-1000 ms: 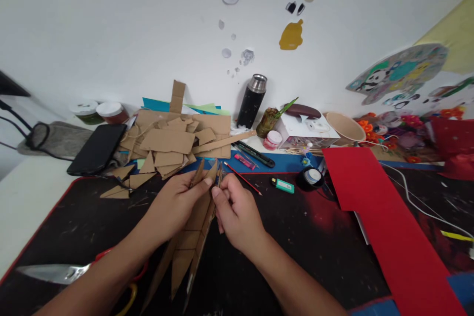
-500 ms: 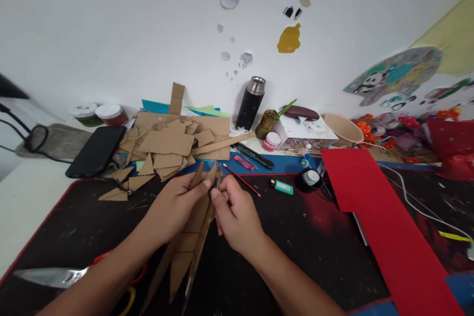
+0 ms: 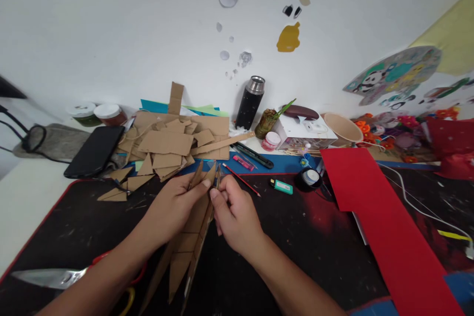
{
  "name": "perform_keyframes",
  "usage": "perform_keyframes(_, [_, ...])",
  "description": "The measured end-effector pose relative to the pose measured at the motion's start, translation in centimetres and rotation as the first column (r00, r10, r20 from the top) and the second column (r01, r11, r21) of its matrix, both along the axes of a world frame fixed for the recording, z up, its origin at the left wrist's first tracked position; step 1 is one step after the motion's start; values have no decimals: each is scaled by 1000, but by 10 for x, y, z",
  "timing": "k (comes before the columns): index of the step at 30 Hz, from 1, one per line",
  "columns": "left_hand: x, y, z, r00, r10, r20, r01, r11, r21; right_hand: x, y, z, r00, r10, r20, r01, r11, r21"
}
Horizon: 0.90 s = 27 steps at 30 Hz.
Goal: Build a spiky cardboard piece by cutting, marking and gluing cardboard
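Note:
A long, folded cardboard piece (image 3: 184, 243) with pointed ends stands between my hands over the dark mat, its near end reaching toward the bottom of the view. My left hand (image 3: 180, 202) is closed on its far left part, thumb pressed near a pointed tip. On the right edge of the same piece, my right hand (image 3: 235, 210) pinches with thumb and forefinger. What lies exactly under the fingertips is hidden. Beneath my left forearm lies a pair of scissors (image 3: 50, 278) with red and yellow handles, partly covered.
Cardboard scraps (image 3: 166, 143) are heaped at the back left beside a black phone (image 3: 94, 152). Past my right hand lie a pencil (image 3: 242, 180), a utility knife (image 3: 254, 155) and a green lighter (image 3: 282, 186). A black flask (image 3: 251, 103) stands by the wall. Red card (image 3: 385, 222) covers the right side.
Both hands keep their hold on the cardboard piece, almost unmoved. The whole view has shifted very slightly.

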State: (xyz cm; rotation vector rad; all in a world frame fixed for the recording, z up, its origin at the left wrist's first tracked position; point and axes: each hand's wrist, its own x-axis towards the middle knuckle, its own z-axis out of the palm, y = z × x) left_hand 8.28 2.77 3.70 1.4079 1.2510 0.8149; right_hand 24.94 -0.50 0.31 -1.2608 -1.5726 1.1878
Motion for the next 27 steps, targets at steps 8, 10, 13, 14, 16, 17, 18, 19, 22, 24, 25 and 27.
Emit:
perform_keyframes(8, [1,-1,3,1000,12,-26,-13,1000,-8,-1,-1,-2,1000,-8,-30,8,1000,-7])
perform_keyframes(10, [1,-1,3,1000,15,-23,-15,1000,-8,-1,-1,-3,999,-10,-53,9,1000,-18])
perform_keyframes(13, [1,0,2,1000,19,-25,-19,1000,-5,-2,-1,-5,995,-15,-99,10,999,-49])
perform_keyframes(14, [1,0,2,999,20,-27,-20,1000,-4,-2,-1,-5,993,-16,-119,9,998,-61])
perform_keyframes(16, [0,-1,2,999,20,-30,-20,1000,-2,-3,-1,-6,986,-17,-167,3,997,-82])
perform_keyframes(17, [0,-1,2,999,21,-33,-21,1000,-1,-3,0,-6,982,-16,-188,-1,996,-89])
perform_keyframes(18, [0,-1,2,999,21,-38,-21,1000,-1,-4,0,-7,978,-14,-206,-5,996,-94])
perform_keyframes(19, [0,-1,3,999,23,-46,-23,1000,-2,-4,0,-7,975,-13,-220,-9,995,-97])
perform_keyframes(22, [1,-1,4,998,25,-61,-26,1000,-4,-5,0,-8,969,-14,-247,-12,994,-105])
perform_keyframes(24, [1,-1,4,998,27,-52,-27,1000,2,-5,0,-9,965,-18,-261,-13,993,-116])
perform_keyframes(25, [1,0,4,998,29,-48,-29,1000,4,-5,0,-9,964,-20,-265,-13,993,-120])
perform_keyframes(27, [2,0,3,998,34,-48,-33,999,6,-5,-1,-10,963,-23,-268,-10,993,-121])
